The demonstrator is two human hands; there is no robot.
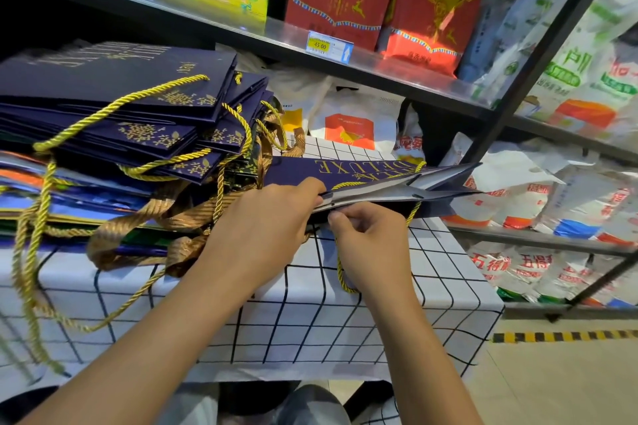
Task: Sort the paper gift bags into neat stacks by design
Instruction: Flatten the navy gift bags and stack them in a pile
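Right now both hands work one navy bag [373, 176], held flat just above the surface [310, 314]. The left hand [272, 217] holds its near mouth edge, thumb on top and fingers curled under. The right hand [369, 238], just beside it, pinches the lower lip between thumb and forefinger, so each grip is narrow and closed on the bag. The bag's mouth gapes a little beyond the right grip, showing the pale lining, and one yellow cord handle [341, 272] hangs below that hand over the checked cloth.

Left of the grips a navy stack [114, 107] of matching bags already stands, fanned and not squared, its cords trailing off the edge. Under it lie bags of other designs [69, 190], blue and orange, with gold ribbon handles [165, 217] spilling out. Behind are shelves [379, 65] of packaged goods.

By my reading the navy design is mostly gathered; the held bag needs flattening and adding, the lower mixed layers remain unsorted, and every stack needs tidying.
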